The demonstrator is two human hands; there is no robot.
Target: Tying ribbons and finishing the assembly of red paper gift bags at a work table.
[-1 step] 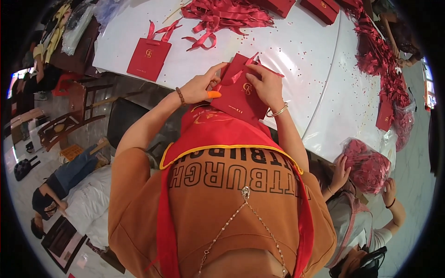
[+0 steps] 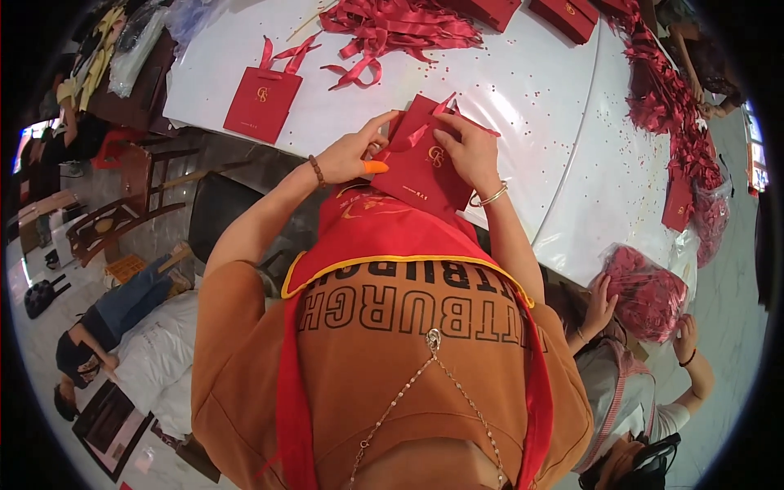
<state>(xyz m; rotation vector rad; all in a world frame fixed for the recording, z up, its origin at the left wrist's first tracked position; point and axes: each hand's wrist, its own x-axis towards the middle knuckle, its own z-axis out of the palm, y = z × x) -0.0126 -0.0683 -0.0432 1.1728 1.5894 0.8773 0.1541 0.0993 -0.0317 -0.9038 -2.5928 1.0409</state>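
A red paper gift bag (image 2: 425,167) with gold lettering is tilted in front of me at the table's near edge, against my red apron. A red satin ribbon (image 2: 412,137) crosses its upper part. My left hand (image 2: 359,153), an orange cover on its thumb, is closed at the bag's left edge with curled fingers. My right hand (image 2: 471,153) grips the bag's upper right, its thumb on the front panel and its index finger near the top rim by the ribbon. The far fingers of both hands are partly hidden by the bag.
A red bag with ribbon handles (image 2: 263,102) lies to the left on the white table (image 2: 523,155). Red ribbons (image 2: 392,33) heap at the far side, near more red bags (image 2: 563,18). At right, a co-worker's hands (image 2: 602,304) hold a plastic-wrapped red bundle (image 2: 645,292). Small red dots are scattered about.
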